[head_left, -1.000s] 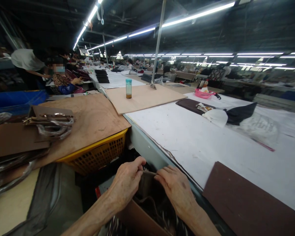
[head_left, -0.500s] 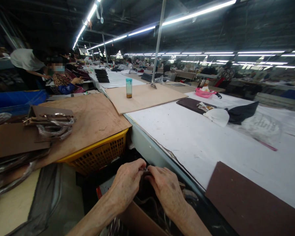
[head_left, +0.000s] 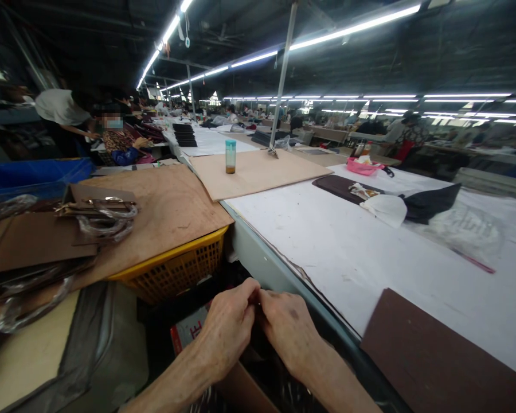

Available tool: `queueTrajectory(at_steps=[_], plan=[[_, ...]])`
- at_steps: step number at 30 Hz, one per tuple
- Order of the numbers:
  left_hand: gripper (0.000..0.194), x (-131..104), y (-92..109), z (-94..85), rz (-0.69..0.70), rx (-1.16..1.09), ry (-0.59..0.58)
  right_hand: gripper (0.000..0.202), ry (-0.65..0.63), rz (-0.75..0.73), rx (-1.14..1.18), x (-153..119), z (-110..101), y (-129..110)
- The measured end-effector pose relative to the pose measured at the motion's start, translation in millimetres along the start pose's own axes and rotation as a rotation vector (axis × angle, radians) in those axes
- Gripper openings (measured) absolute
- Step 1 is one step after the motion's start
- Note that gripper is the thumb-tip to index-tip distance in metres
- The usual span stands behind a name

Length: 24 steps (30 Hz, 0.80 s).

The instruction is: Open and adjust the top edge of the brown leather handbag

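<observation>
Left hand (head_left: 226,332) and right hand (head_left: 290,335) pressed together, fingertips pinched on dark material (head_left: 262,358) that's nearly hidden beneath them; yellow basket (head_left: 176,269) just beyond, white table (head_left: 352,252) right.

left hand (head_left: 227,330) | right hand (head_left: 290,332) — fingertips touching (grip pinched)

You are in a large factory workshop: beyond your fingers (head_left: 251,298) a long paper-covered desk (head_left: 348,252) runs far ahead under rows of tube lights (head_left: 352,26), with a yellow crate (head_left: 176,269) to their left and other workers (head_left: 120,140) seated far off.
</observation>
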<state>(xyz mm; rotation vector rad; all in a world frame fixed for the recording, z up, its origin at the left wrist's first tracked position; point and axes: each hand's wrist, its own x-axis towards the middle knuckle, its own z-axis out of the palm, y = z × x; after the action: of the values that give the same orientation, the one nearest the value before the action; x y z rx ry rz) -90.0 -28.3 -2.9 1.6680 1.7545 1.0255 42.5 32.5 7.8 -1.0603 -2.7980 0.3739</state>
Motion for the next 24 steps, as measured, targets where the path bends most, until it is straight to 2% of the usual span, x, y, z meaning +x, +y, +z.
queueTrajectory(at_steps=[5,8,11,13,16,19,24], plan=[[0.026,-17,4,-2.9,0.1,-0.074,0.164,0.022,-0.141,-0.085,0.073,8,-14,-14],[0.02,-26,5,-6.6,0.148,-0.142,0.296,0.028,-0.161,-0.126,0.085,8,-18,-21],[0.007,-30,-2,-13.7,0.064,-0.3,0.408,0.021,-0.173,-0.156,0.028,10,-18,-28],[0.013,-32,-9,-20.5,-0.019,-0.408,0.439,0.023,-0.201,-0.162,-0.067,12,-17,-31],[0.019,-41,-19,-28.8,-0.104,-0.512,0.427,0.027,-0.235,-0.168,-0.164,16,-19,-31],[0.025,-54,-26,-28.7,-0.205,-0.515,0.365,0.028,-0.231,-0.124,-0.202,26,-31,-20],[0.033,-70,-39,-17.0,-0.285,-0.42,0.218,0.022,-0.224,0.173,-0.384,55,-68,10]])
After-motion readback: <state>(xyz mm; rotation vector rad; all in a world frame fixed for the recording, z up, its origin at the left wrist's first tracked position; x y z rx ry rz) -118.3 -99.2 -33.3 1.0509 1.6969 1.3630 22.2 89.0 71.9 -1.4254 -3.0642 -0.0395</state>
